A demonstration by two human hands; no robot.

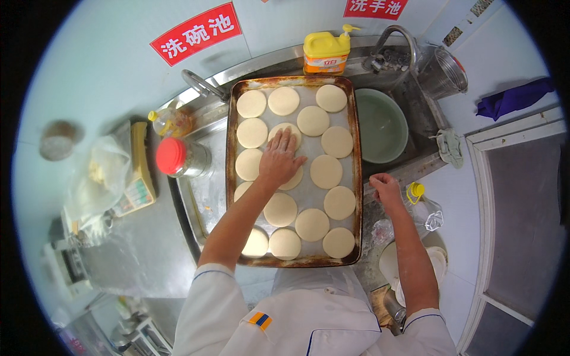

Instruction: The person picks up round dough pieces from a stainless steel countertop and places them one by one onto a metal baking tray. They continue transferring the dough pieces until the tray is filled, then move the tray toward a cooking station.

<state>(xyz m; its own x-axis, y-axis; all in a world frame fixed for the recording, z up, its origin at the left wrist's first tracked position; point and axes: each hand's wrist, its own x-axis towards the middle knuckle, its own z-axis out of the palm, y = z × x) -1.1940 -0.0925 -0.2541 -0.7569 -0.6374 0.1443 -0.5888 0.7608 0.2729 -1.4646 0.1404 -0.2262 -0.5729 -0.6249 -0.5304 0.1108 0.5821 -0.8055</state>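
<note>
A rust-edged baking tray [358, 178] lies over the sink, lined with pale paper. Rows of flat, round dough pieces [312, 121] cover it, several in each row. My left hand [280, 159] is spread flat on a dough round [278, 130] in the second column and partly hides it and the one below. To the right of the tray, my right hand [386, 191] is raised apart from it with its fingers curled in; nothing shows in them.
A green basin [383, 127] with liquid stands in the sink beyond the tray's right side. Behind are a yellow pump bottle [326, 52] and a curved tap [409, 44]. A red-lidded jar [181, 157] stands left, a yellow-capped plastic bottle [424, 210] right.
</note>
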